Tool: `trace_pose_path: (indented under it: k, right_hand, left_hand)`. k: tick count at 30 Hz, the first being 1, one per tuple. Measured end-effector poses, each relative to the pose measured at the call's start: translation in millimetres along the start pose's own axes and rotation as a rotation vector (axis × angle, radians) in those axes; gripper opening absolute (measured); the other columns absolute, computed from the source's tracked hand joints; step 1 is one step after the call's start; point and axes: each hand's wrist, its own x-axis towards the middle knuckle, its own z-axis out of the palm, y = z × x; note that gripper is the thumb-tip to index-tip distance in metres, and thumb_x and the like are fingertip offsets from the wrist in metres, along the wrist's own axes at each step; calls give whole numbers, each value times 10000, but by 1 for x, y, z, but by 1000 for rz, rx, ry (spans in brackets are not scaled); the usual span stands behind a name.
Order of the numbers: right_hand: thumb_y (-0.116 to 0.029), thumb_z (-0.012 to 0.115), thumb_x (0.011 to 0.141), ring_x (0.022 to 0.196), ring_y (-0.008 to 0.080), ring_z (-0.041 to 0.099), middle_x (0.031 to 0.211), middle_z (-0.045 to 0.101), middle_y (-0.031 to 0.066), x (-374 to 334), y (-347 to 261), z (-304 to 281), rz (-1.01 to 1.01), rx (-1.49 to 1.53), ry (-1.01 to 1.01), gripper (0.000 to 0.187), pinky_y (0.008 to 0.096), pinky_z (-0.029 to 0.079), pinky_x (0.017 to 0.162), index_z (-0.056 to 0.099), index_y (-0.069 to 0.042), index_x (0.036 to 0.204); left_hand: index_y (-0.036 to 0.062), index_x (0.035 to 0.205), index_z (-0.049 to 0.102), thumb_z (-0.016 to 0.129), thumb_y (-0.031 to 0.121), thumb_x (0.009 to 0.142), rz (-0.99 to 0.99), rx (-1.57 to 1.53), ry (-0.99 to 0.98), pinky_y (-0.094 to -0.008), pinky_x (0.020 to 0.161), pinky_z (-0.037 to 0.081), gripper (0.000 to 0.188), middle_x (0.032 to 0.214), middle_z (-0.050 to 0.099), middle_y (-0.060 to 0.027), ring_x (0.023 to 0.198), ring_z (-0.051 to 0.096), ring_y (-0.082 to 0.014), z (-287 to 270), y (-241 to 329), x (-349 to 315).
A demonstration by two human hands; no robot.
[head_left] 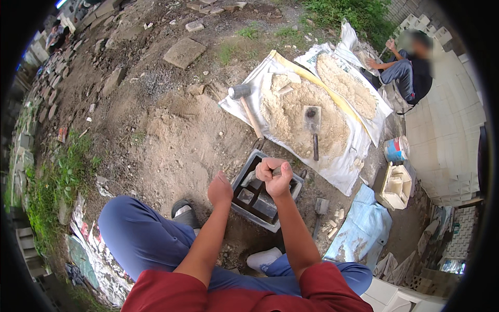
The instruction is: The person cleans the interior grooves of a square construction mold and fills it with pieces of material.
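Note:
In front of me on the dirt sits a grey rectangular mould box (pixel 235 183) with a dark inside split into compartments and flat blocks in it. Over its upper part is my right hand (pixel 275 178), fingers curled and thumb up; whatever they hold, if anything, is hidden. My left hand (pixel 220 189) hovers by the box's left side, its fingers turned away from view. A mallet (pixel 250 112) with a grey head and wooden handle lies beyond the box. On the pale powder (pixel 280 106) rests a flat trowel (pixel 312 125) with a dark handle.
White sacks (pixel 338 179) spread under the powder. To the right stand a paint bucket (pixel 396 149), a cream hollow block (pixel 397 184) and a blue sheet (pixel 362 223). A small hammer-like tool (pixel 320 207) lies near the box. Another person (pixel 410 67) sits at far right.

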Motion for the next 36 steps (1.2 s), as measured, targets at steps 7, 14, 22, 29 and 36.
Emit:
trace_pose_path:
  k: [7,14,22,29,36]
  right_hand:
    - [-768,273,936,480,121,280,542,287,-14,16,14,-21,-61,-101,-21,780,299,191,475,296,-76,577]
    - [-725,293,957,481,112,287,538,286,-15,18,13,-39,-55,32,6,756,294,197,477,309,-71,580]
    - [-712,320,960,488,110,271,559,295,-11,48,2,-37,-50,-2,33,745,299,186,483,313,-65,590]
    - [-707,325,954,483,106,273,553,298,-10,64,-11,-32,34,14,-35,733,291,190,480,322,-68,596]
    - [-807,326,911,476,109,285,541,295,-10,52,10,-41,46,-47,-77,811,295,181,468,315,-68,578]
  left_hand:
    - [39,926,717,319,461,1056,325,141,-114,-575,792,516,594,918,707,-266,875,680,-461,4,8,2]
    - [43,963,751,336,493,1041,95,66,-125,-569,838,516,617,953,711,-270,914,676,-475,5,27,-3]
    - [-18,879,748,348,483,1037,30,106,-131,-579,839,508,660,927,696,-301,892,670,-491,-7,31,1]
    - [-12,864,746,372,447,1030,21,131,-123,-594,822,502,615,888,686,-305,857,665,-502,0,21,10]
    - [-21,822,737,411,453,1018,59,116,-104,-574,787,519,608,855,693,-292,824,675,-481,11,14,6]
